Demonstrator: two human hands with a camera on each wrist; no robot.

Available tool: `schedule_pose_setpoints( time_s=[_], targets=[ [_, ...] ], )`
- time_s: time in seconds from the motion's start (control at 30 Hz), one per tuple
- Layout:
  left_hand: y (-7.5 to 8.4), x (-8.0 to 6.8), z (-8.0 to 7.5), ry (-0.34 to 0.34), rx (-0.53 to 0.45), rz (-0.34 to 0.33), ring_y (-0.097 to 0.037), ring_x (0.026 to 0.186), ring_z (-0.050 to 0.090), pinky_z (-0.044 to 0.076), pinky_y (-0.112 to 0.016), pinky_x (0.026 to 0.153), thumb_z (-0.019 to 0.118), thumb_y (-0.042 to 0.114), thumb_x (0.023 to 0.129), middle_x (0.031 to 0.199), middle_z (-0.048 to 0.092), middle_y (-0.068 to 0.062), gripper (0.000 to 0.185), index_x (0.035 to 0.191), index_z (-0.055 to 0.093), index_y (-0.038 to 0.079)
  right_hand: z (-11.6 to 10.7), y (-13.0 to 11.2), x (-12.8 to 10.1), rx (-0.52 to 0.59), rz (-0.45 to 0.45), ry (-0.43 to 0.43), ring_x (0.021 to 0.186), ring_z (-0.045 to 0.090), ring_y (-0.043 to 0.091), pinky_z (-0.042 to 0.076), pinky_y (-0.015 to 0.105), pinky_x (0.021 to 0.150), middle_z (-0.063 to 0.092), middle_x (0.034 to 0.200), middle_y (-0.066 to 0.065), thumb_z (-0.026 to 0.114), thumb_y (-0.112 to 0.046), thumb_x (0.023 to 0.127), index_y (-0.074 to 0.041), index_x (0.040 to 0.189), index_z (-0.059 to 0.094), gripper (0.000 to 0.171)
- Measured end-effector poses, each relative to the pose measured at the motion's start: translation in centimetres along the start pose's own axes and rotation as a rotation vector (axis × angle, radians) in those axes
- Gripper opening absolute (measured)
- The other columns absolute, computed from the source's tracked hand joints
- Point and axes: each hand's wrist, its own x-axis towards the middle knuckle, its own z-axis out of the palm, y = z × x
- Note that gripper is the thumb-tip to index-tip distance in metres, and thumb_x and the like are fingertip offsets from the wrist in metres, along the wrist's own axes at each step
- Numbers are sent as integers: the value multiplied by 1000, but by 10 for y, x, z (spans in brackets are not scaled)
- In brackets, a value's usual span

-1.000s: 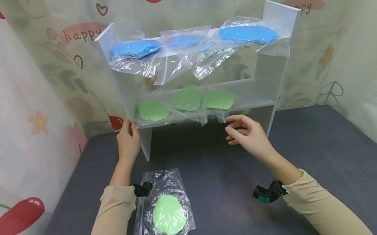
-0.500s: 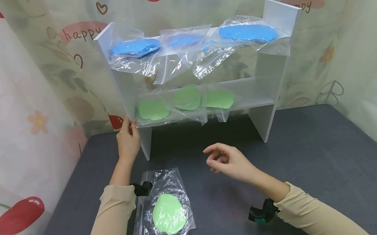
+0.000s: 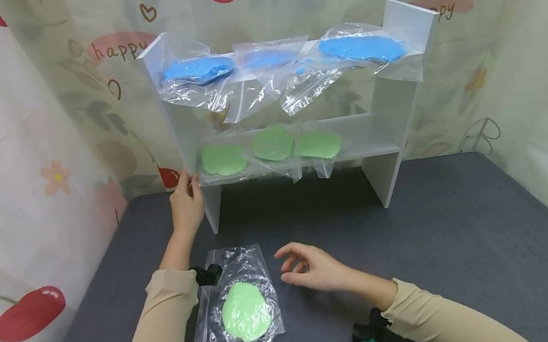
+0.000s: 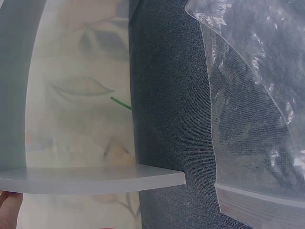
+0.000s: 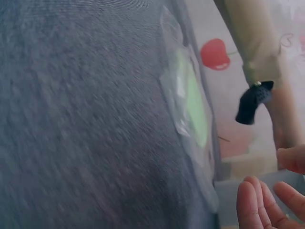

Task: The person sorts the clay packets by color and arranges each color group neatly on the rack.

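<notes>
A white two-tier shelf (image 3: pixel 384 122) stands on the dark table. My left hand (image 3: pixel 187 208) holds the front edge of its left side panel, and a fingertip shows against that panel (image 4: pixel 95 181) in the left wrist view. My right hand (image 3: pixel 312 267) hovers over the table with loosely curved fingers and nothing in them. Just left of it lies a clear zip bag (image 3: pixel 244 261) with a flat light-green lump (image 3: pixel 246 312) inside, on top of another clear bag. In the right wrist view, this green lump (image 5: pixel 194 102) appears beyond the fingers (image 5: pixel 248 202).
Three clear bags with green lumps (image 3: pixel 273 143) lie side by side on the lower shelf board, toward its left. On the top board rest bags with blue lumps (image 3: pixel 361 48), their clear ends hanging over the front. Patterned curtains (image 3: pixel 507 48) enclose the table (image 3: pixel 457 216).
My right hand has moved away from the hanging bag end at the lower board, down and left toward the green bag on the table. The left hand has stayed at the shelf.
</notes>
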Motion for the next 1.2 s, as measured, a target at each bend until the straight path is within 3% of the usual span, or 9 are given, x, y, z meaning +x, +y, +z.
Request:
schedule_pose_setpoints(
  time_s=[0.73,1.2],
  targets=[
    [-1,0,-1,-30,-13,-17,-37,113,59,49,-49,90,42,18,99,126,58,-23,42,140,42,9,31,6,11,7,114,-122,96,62,27,51,21,74,52,118,24,68,-17,84,-2,136,37,62],
    [0,0,-1,-31,-7,-17,-37,114,58,49,-50,91,41,18,100,127,57,-23,43,142,39,9,39,5,22,-196,131,-124,80,57,12,46,20,68,51,111,18,77,-24,76,-4,138,37,76]
  ],
)
